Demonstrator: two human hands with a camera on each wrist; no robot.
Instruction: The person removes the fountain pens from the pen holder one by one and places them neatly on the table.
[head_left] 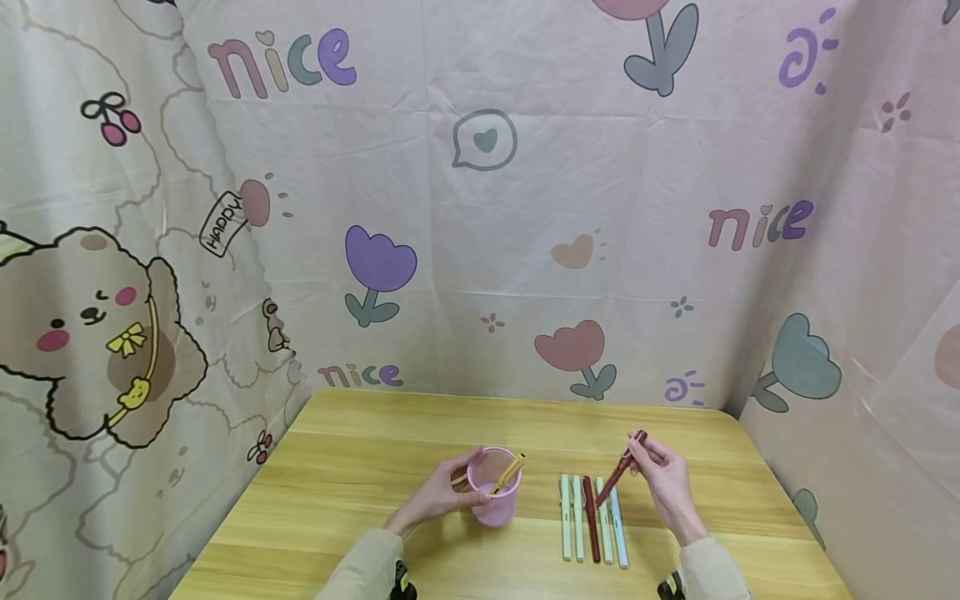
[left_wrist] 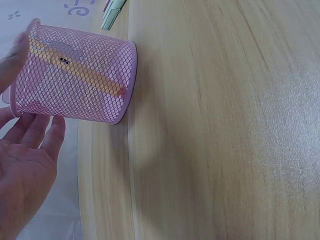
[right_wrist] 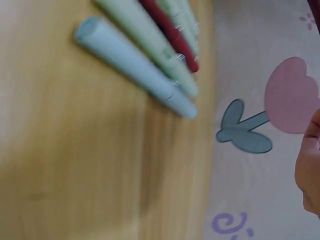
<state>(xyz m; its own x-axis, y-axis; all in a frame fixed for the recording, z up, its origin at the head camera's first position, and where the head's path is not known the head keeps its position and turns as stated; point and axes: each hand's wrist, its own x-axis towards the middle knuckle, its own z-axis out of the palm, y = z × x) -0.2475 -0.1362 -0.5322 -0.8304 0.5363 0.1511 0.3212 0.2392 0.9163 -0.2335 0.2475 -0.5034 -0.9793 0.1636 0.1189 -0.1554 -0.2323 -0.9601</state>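
Observation:
A pink mesh pen cup stands upright on the table, and my left hand holds it by the rim, thumb on one side and fingers on the other. Inside leans a yellow pen, which shows through the mesh in the left wrist view. My right hand pinches a dark red pen near its upper end, its lower end slanting down over the row of pens. That row holds light green pens, a second dark red pen and a light blue pen at the right end.
The wooden table reaches back to a printed cloth backdrop, with more cloth along both sides. In the right wrist view, only part of the right hand shows at the right edge.

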